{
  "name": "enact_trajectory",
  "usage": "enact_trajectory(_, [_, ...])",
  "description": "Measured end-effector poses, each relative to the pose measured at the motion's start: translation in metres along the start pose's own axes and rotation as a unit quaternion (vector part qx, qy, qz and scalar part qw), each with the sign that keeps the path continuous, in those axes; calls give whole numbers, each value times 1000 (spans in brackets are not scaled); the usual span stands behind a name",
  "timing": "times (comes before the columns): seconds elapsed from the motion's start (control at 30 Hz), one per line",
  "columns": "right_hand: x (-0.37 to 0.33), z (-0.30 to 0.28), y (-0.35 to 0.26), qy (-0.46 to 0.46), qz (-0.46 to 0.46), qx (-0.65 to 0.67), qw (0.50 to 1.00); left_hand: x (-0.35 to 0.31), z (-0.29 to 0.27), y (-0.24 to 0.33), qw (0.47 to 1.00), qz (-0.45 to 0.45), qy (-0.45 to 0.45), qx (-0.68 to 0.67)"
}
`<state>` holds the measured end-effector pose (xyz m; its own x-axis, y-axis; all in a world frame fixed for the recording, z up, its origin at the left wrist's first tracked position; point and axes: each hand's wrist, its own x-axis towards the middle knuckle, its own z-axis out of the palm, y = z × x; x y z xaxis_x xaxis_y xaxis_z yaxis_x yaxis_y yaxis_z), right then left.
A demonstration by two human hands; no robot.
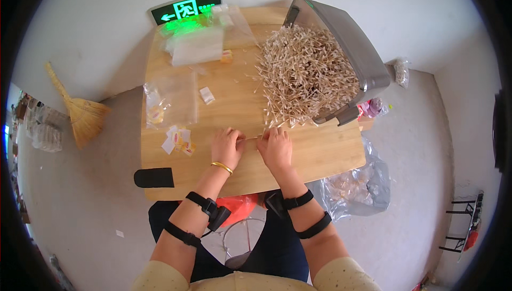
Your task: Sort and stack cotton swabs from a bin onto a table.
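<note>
My left hand [228, 148] and my right hand [276, 148] meet over the near middle of the wooden table [309, 152], fingers pinched. A thin cotton swab [252, 138] stretches between their fingertips; its ends are hidden in the fingers. Just beyond my right hand a big heap of cotton swabs [304, 72] spills from a grey plastic bin [349, 37] tipped on its side. Nearest my left hand, to its left, lie several small white and yellow cards [178, 140].
Clear plastic bags [178, 96] lie on the left of the table, with more plastic sheets [197, 45] behind. A small white packet [207, 96] sits mid-table. A lit green sign [185, 9] stands at the back edge. Below the right edge hangs a clear plastic bag [357, 189].
</note>
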<state>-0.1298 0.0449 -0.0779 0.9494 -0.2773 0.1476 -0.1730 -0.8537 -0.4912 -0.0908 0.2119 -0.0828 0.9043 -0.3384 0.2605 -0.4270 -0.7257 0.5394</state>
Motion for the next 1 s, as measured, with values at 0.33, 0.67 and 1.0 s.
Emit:
enact_trajectory(0.33, [15,15,-11,-14,-110,67,992,-40,-29,-12,998,35,-28,-32])
enact_trajectory(0.67, [-21,-12,-19,-42,-204,88,974,-95,-50,9,984,22,-114,134])
enact_trajectory(1.0, [-23,-2,-2,-28,-196,145,969,-100,-29,7,977,-8,-143,160])
